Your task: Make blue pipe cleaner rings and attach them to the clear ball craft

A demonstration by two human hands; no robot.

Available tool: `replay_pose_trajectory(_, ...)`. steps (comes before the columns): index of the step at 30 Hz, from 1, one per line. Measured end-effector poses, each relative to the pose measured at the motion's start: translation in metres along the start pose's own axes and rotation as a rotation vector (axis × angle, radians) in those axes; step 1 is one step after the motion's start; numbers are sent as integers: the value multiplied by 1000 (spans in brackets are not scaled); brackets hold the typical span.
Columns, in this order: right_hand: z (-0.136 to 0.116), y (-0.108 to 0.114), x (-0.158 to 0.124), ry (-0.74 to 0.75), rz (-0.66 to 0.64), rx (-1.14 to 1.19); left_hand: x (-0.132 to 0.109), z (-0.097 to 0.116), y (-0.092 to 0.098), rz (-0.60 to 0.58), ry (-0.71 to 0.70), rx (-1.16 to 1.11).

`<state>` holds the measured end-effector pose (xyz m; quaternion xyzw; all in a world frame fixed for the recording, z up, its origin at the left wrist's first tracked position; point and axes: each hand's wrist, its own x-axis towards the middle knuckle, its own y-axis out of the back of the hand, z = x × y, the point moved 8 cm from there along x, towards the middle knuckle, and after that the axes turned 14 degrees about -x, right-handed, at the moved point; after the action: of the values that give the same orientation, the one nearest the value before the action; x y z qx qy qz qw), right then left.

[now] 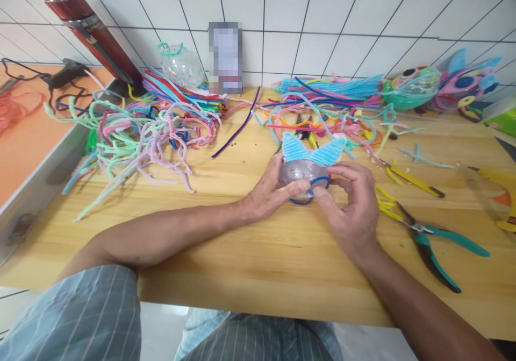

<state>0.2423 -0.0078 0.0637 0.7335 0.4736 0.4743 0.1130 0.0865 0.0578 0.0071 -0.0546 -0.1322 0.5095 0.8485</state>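
Note:
A clear rounded ball (pixel 297 171) is between my hands above the wooden table, with two light blue pointed ears (pixel 327 153) of pipe cleaner on top. My left hand (pixel 269 190) grips the ball from the left, its thumb across the front. Dark blue pipe cleaner loops (pixel 320 181) show on the front of the ball. My right hand (pixel 351 202) pinches at these loops with thumb and fingers, on the ball's right side. The fingertips behind the ball are hidden.
Green-handled pliers (pixel 427 231) and a yellow cutter (pixel 419 182) lie to the right. Pipe cleaners (pixel 124 146) are heaped at the left. Behind stand a phone (pixel 226 57), a red cylinder (pixel 91 35) and decorated balls (pixel 415 87). A purple pipe cleaner (pixel 237 129) lies mid-table.

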Motion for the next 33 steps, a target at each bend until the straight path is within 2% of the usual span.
replay_pose_trajectory(7,2,-1,-2,10,14,65,1,8,-1,35,-10,-75)
replay_pose_trajectory(12,-23,13,-5,253,106,-118,0,9,2,32,-51,-27)
replay_pose_trajectory(16,-37,9,-8,370,50,-114,0,2,5,51,-17,45)
replay_pose_trajectory(21,-32,10,-7,375,50,-40,2,-2,6,54,6,19)
replay_pose_trajectory(25,-27,10,-5,350,-2,-4,3,0,5,38,-12,13)
replay_pose_trajectory(33,-29,9,-7,350,-2,-86,2,1,8,29,-46,38)
